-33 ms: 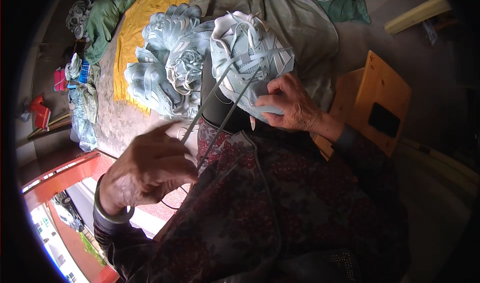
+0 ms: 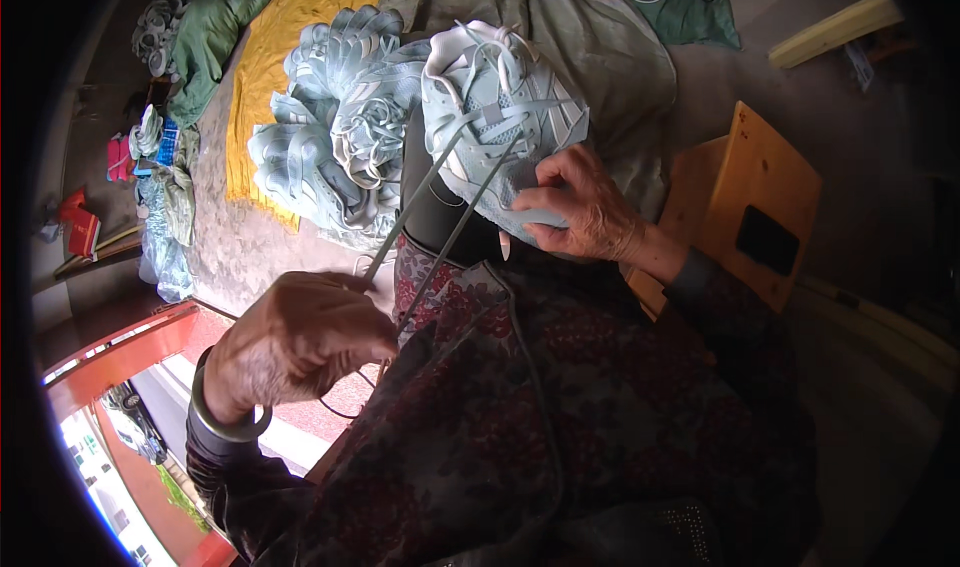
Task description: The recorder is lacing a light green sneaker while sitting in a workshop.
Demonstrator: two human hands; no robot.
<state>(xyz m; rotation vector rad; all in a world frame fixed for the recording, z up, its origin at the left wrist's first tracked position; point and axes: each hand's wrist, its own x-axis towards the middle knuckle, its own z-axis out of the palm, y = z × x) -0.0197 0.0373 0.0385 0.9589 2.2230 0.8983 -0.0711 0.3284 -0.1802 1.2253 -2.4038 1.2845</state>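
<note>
Clutter sits farthest left of the pale blue-grey lace-up sports shoe (image 2: 505,107): a small red box (image 2: 80,229) on the ground, with crumpled clear plastic wrap (image 2: 165,237) beside it. Nearer the shoe, a green cloth bundle (image 2: 210,37) lies on the ground, and next to it a long yellow cloth (image 2: 290,57) is spread out. A heap of pale blue-grey shoe uppers (image 2: 335,137) rests partly on that cloth, touching the shoe's left side.

Below and left of the shoe, the left hand (image 2: 300,342) is closed in a fist around two long pale laces (image 2: 440,217), which run taut up from the fist to the shoe's lacing. A green bangle (image 2: 225,422) circles that wrist, above a dark sleeve.

The shoe itself sits upper centre, propped on a dark upright stand (image 2: 430,207) just under it, with its white laces (image 2: 480,67) crossing the top. The person's dark floral garment (image 2: 560,417) fills the space below the shoe.

At the shoe's lower right edge, the right hand (image 2: 585,207) grips the sole rim, its fingers (image 2: 545,192) curled onto it. Behind the shoe, grey-green fabric (image 2: 600,47) covers the ground. Right of the shoe stands a low orange wooden stool (image 2: 750,187), and further up and right lies a pale yellow wooden bar (image 2: 835,27).
</note>
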